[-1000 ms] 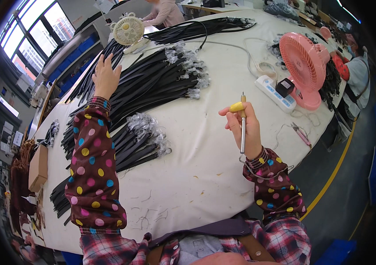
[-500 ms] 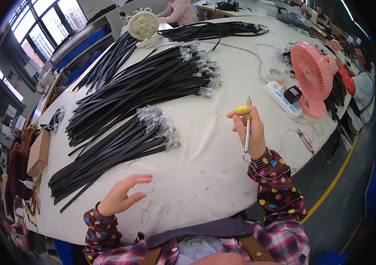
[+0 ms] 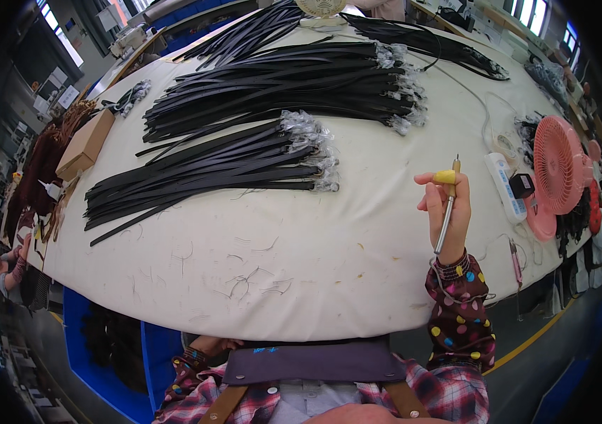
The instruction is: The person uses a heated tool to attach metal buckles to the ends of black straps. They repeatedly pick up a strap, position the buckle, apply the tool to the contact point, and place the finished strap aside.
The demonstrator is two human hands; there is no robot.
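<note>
My right hand (image 3: 451,215) is raised over the right part of the table, closed round a thin metal pen-shaped tool (image 3: 446,225) with a pointed tip and a cord at its lower end. A yellow band (image 3: 444,177) wraps the index finger. My left hand (image 3: 214,345) is down at the table's near edge, beside the purple apron (image 3: 308,366); its fingers are mostly hidden. Left of the right hand lies a bundle of black straps (image 3: 202,169) with clear plastic wrap (image 3: 308,145) on the right ends. A larger bundle of black straps (image 3: 273,88) lies behind it.
A pink fan (image 3: 559,166), a white power strip (image 3: 504,187) and thread snips (image 3: 515,261) are on the right. A cardboard box (image 3: 85,145) stands at the left. Loose threads (image 3: 244,279) litter the near tabletop. A blue bin (image 3: 145,360) sits below the edge; a person (image 3: 10,268) is far left.
My left hand has dropped from above the table to its near edge by the apron. My right hand still holds the pen-shaped tool. The view has tilted down and turned left.
</note>
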